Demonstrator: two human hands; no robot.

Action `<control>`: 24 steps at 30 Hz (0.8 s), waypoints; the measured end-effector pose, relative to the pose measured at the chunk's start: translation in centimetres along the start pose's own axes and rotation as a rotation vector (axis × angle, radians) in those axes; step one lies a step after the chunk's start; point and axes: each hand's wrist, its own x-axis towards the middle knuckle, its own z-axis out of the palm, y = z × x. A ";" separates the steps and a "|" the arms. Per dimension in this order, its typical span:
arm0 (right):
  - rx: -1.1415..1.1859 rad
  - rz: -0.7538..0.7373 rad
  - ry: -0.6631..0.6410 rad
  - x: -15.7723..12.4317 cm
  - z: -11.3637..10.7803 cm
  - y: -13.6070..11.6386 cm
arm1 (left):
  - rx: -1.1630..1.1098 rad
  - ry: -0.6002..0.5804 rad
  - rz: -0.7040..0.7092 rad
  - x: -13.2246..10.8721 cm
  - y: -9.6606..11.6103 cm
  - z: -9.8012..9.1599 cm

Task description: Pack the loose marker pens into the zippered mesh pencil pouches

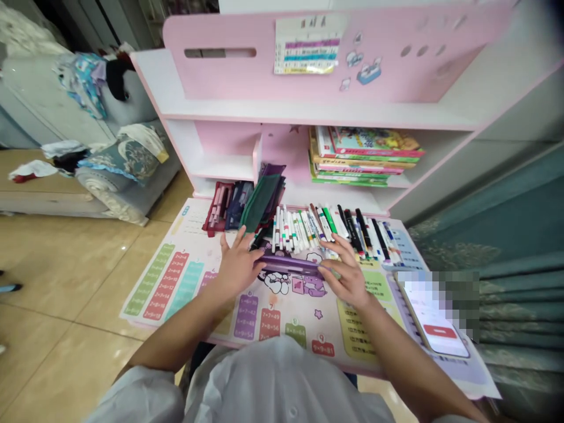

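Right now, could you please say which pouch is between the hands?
The slim purple pouch, between the left hand and right hand; the red pouch, dark blue pouch and green pouch sit farther back.

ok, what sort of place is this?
Probably a study corner in a home: stacked books, a times-table mat under loose markers, and a sofa strewn with clothes.

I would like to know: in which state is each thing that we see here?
Purple pouch: held at its ends by the left hand and right hand; open or closed, unclear.
Markers: loose, side by side in a row.
Green pouch: tilted; contents unclear.
Red pouch: appears filled.
Books: stacked flat.
Phone: screen lit.
Curtain: hanging in folds.
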 end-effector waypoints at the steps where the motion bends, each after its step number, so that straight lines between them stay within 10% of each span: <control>1: -0.002 -0.008 0.010 0.1 0.0 -0.4 | -0.008 0.015 0.003 -0.2 0.1 0.2; 11: -0.031 0.133 0.070 2.2 1.0 -1.7 | -0.259 0.205 -0.042 -3.0 -2.1 -1.4; 20: -0.049 0.239 0.127 0.0 2.9 -1.0 | -0.404 0.564 -0.595 -0.8 -13.1 -2.4; 24: -0.059 0.241 0.134 -0.4 2.8 -0.6 | -0.442 0.531 -0.783 1.5 -17.0 -1.2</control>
